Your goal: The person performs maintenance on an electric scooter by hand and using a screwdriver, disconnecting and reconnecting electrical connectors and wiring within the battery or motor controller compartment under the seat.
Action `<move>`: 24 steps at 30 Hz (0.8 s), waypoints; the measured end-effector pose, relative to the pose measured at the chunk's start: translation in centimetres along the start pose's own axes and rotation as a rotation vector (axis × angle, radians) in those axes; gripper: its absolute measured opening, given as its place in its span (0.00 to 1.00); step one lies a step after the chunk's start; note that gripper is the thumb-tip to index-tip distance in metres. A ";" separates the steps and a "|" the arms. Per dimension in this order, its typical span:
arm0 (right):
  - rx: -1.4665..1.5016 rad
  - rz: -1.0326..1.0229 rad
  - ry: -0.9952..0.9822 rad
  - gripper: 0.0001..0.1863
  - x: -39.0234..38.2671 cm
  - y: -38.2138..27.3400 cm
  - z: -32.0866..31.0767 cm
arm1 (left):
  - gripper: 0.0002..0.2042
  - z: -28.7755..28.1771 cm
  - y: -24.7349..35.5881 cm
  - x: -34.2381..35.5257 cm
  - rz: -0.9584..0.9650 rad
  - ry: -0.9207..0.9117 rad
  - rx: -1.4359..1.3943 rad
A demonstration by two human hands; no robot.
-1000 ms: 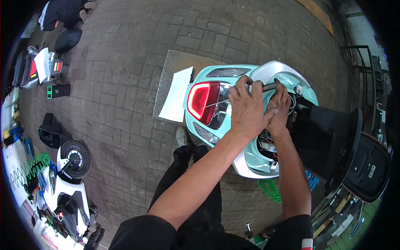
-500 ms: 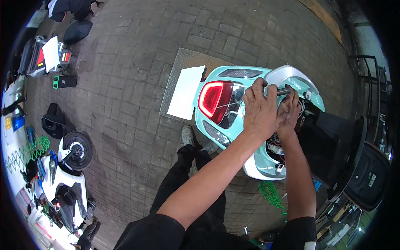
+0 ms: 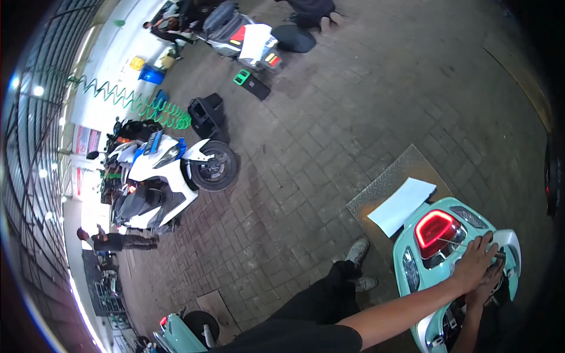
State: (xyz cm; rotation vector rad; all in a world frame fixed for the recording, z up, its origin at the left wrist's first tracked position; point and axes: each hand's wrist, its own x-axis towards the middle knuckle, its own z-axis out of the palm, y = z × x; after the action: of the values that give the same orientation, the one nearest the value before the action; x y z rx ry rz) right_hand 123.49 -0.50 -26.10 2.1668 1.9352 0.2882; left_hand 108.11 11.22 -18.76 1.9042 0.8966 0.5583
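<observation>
At lower right, left hand (image 3: pixel 474 265) presses flat on the mint scooter's tail (image 3: pixel 429 265); right hand (image 3: pixel 491 282) looks closed on something hidden; bodywork appears partly off, work unfinished

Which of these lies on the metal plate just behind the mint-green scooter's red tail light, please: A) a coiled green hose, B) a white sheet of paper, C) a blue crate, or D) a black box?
B: a white sheet of paper lies on the ridged metal plate beside the scooter's red tail light, near the left hand.
</observation>
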 end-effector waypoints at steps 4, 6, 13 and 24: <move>0.144 0.171 0.057 0.40 -0.3 -2.6 -2.0 | 0.42 -0.2 -1.2 -0.5 0.002 0.079 0.042; -0.020 0.190 -0.050 0.40 -1.0 -2.8 -2.1 | 0.41 0.0 -1.0 -0.2 0.002 0.045 0.027; 0.103 0.299 0.001 0.32 -2.8 -3.2 -1.1 | 0.34 0.6 -1.1 0.6 0.048 0.048 0.124; 0.430 0.634 -0.518 0.21 0.6 -4.0 -10.9 | 0.38 -1.5 0.3 0.3 0.260 0.114 0.421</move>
State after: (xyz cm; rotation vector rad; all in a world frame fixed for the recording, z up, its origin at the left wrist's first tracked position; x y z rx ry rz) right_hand 116.58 0.86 -16.82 2.7178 1.0658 -0.5952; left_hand 107.36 12.16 -17.81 2.4128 0.8961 0.6779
